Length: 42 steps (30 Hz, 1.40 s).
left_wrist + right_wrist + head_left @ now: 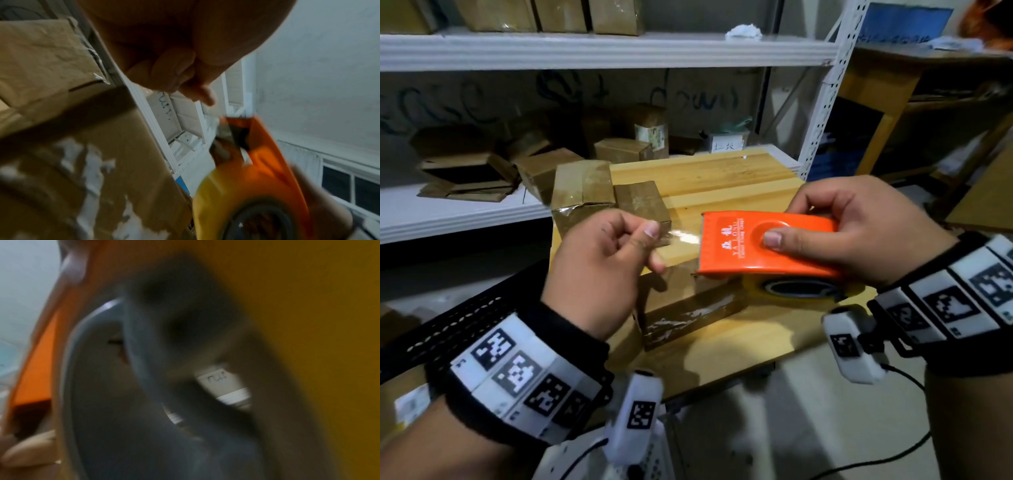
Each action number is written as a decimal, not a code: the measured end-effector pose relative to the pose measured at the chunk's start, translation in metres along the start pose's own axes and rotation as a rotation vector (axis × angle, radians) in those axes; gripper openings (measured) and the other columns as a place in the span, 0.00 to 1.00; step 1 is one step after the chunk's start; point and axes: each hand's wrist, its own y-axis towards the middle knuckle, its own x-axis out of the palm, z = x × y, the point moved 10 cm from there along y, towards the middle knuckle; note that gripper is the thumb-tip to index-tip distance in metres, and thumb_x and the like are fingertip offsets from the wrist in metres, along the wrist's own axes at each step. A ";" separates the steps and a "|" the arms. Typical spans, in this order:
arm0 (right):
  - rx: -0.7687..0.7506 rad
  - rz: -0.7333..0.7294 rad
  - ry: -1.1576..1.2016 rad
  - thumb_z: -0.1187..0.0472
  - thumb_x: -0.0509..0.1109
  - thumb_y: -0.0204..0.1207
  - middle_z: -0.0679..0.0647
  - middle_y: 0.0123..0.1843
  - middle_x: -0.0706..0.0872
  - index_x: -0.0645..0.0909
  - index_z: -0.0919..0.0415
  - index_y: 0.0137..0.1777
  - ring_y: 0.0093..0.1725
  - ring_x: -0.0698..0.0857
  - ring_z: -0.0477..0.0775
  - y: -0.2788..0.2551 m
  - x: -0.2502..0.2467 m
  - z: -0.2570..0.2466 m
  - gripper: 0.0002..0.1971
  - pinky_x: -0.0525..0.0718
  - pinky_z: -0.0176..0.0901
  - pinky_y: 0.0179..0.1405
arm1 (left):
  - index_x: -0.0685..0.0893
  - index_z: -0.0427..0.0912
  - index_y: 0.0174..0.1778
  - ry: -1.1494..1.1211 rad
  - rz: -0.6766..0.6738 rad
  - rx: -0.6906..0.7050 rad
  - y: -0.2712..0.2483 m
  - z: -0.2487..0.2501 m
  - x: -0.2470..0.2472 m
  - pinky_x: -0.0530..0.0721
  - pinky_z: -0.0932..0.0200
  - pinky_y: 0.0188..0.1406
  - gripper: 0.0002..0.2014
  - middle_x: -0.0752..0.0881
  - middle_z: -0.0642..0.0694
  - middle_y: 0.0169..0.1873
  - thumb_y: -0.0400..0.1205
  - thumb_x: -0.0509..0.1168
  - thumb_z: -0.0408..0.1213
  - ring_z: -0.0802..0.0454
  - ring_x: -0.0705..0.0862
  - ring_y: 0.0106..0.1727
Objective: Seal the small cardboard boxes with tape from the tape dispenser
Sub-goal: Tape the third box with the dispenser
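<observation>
My right hand (pixel 859 233) grips the orange tape dispenser (pixel 767 245), thumb on its top dimple, above the wooden table (pixel 722 174). Its yellow tape roll (pixel 791 289) hangs beneath; the same roll (pixel 308 321) fills the blurred right wrist view. My left hand (pixel 619 246) pinches the free end of the clear tape (pixel 683 236) between thumb and forefinger, drawn out from the dispenser's blade. In the left wrist view the dispenser (pixel 267 154) is at lower right. A small cardboard box (pixel 688 308) with tape on it lies on the table below both hands. Two more taped boxes (pixel 585 195) stand behind.
A white metal shelf (pixel 465 212) on the left holds several flattened and folded cardboard boxes (pixel 469 178). The upper shelf (pixel 585 48) carries more boxes. A wooden unit (pixel 893 102) stands at right. A cable (pixel 893 455) runs across the floor near the table's front edge.
</observation>
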 end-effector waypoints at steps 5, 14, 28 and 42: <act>0.010 0.024 0.031 0.34 0.82 0.55 0.43 0.33 0.92 0.90 0.56 0.37 0.27 0.87 0.40 -0.004 -0.012 0.015 0.25 0.76 0.25 0.20 | 0.87 0.43 0.46 0.005 0.041 -0.020 0.004 -0.009 -0.012 0.82 0.56 0.26 0.10 0.91 0.45 0.31 0.88 0.65 0.42 0.56 0.84 0.25; 0.038 -0.009 0.010 0.30 0.80 0.54 0.42 0.39 0.94 0.91 0.52 0.39 0.36 0.91 0.41 -0.001 -0.010 0.028 0.26 0.83 0.30 0.25 | 0.88 0.41 0.44 0.087 0.023 0.033 -0.003 -0.006 -0.009 0.76 0.60 0.37 0.12 0.93 0.47 0.31 0.89 0.65 0.42 0.64 0.85 0.26; 0.078 -0.047 -0.016 0.27 0.77 0.53 0.40 0.40 0.94 0.91 0.51 0.41 0.38 0.92 0.40 0.003 0.002 0.032 0.29 0.85 0.33 0.34 | 0.86 0.39 0.47 0.046 0.000 -0.063 0.002 -0.024 -0.010 0.92 0.51 0.46 0.11 0.92 0.44 0.34 0.89 0.64 0.41 0.51 0.93 0.36; 0.106 -0.026 0.105 0.30 0.79 0.53 0.46 0.36 0.94 0.91 0.56 0.41 0.31 0.91 0.42 0.002 0.004 0.036 0.29 0.80 0.27 0.26 | 0.86 0.35 0.48 -0.049 -0.002 -0.053 0.018 -0.027 -0.004 0.92 0.48 0.50 0.11 0.90 0.38 0.33 0.89 0.65 0.39 0.39 0.89 0.42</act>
